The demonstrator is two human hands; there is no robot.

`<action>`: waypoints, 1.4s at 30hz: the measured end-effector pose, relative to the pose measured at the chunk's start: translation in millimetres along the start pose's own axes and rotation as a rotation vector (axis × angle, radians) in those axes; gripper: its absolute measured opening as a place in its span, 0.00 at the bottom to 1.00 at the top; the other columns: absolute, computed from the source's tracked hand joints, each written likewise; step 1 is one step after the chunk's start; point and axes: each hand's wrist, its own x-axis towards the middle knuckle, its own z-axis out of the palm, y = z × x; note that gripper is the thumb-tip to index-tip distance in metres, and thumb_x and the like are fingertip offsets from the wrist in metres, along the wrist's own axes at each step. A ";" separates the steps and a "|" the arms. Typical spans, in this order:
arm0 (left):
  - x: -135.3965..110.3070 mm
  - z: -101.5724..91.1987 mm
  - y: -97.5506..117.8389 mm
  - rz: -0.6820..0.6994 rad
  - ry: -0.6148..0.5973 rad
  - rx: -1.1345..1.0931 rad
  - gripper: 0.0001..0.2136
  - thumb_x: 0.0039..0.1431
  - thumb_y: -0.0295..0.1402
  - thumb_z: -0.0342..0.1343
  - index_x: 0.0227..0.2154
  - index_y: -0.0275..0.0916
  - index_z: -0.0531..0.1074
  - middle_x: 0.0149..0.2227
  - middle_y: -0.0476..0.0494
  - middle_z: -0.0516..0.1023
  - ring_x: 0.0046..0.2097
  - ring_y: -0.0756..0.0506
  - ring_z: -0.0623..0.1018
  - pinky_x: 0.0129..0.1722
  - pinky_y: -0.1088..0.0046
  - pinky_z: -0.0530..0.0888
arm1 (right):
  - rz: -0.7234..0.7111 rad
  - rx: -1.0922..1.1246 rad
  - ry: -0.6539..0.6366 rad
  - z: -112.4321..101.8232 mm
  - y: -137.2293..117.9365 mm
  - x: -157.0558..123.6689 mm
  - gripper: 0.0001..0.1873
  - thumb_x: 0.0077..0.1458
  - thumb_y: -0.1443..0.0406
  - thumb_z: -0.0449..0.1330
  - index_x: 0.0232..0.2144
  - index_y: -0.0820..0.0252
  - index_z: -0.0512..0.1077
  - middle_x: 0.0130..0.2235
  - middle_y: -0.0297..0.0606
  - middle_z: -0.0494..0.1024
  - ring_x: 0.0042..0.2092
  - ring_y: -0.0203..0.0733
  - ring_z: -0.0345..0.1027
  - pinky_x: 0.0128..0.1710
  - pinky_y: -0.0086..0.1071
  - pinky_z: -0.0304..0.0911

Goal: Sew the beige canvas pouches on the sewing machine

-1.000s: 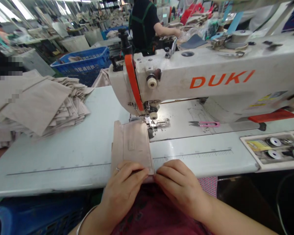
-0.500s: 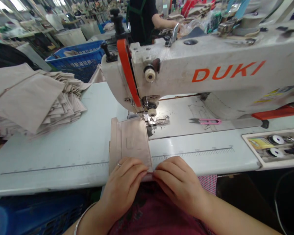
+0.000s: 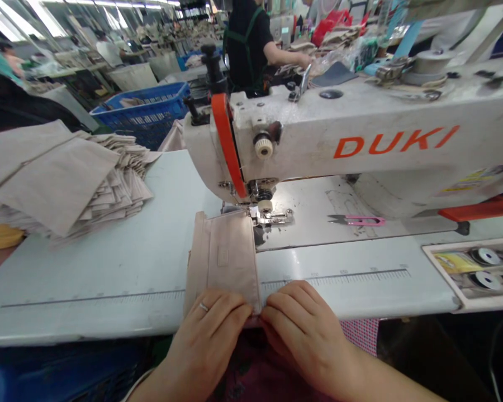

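Observation:
A beige fabric piece (image 3: 230,257) with a small stitched rectangle lies at the front of the white sewing table. Its far right corner is under the presser foot (image 3: 257,215) of the sewing machine (image 3: 310,139). My left hand (image 3: 213,335) is closed on the near edge of the fabric, a ring on one finger. Just to its right, my right hand (image 3: 305,329) pinches the near right corner, fingertips close to the left hand's. The thumbs and the fabric's lowest edge are partly hidden.
Pink thread snips (image 3: 358,220) lie on the machine bed. A tray with bobbins (image 3: 486,257) sits at right. Stacked beige fabric pieces (image 3: 67,178) cover the left of the table (image 3: 151,251). Behind stand a blue crate (image 3: 146,114) and a person in black (image 3: 247,50).
The whole view has shifted, so the machine and table appear slightly lower and to the right. Both hands keep their hold at the fabric's near edge.

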 end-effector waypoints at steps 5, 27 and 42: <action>12.1 -13.0 2.4 -0.113 -0.017 -0.100 0.11 0.70 0.27 0.42 0.39 0.40 0.71 0.37 0.46 0.76 0.40 0.46 0.75 0.41 0.70 0.74 | -0.067 0.022 0.040 -8.1 5.1 11.5 0.11 0.66 0.71 0.52 0.47 0.68 0.72 0.49 0.44 0.77 0.50 0.46 0.67 0.50 0.40 0.65; 59.5 -14.3 -65.8 0.066 -0.391 0.268 0.32 0.61 0.20 0.47 0.67 0.43 0.53 0.58 0.36 0.66 0.57 0.36 0.68 0.57 0.53 0.68 | -0.187 0.040 -0.103 -16.4 10.1 41.9 0.17 0.67 0.72 0.46 0.31 0.65 0.73 0.34 0.41 0.78 0.40 0.40 0.73 0.45 0.33 0.70; 44.9 -22.8 -50.1 0.202 -0.262 -0.024 0.18 0.67 0.30 0.49 0.58 0.32 0.66 0.58 0.38 0.71 0.61 0.42 0.68 0.66 0.62 0.64 | -0.236 -0.070 0.007 -10.5 22.1 52.2 0.14 0.66 0.72 0.51 0.37 0.66 0.77 0.37 0.40 0.82 0.42 0.42 0.76 0.43 0.34 0.72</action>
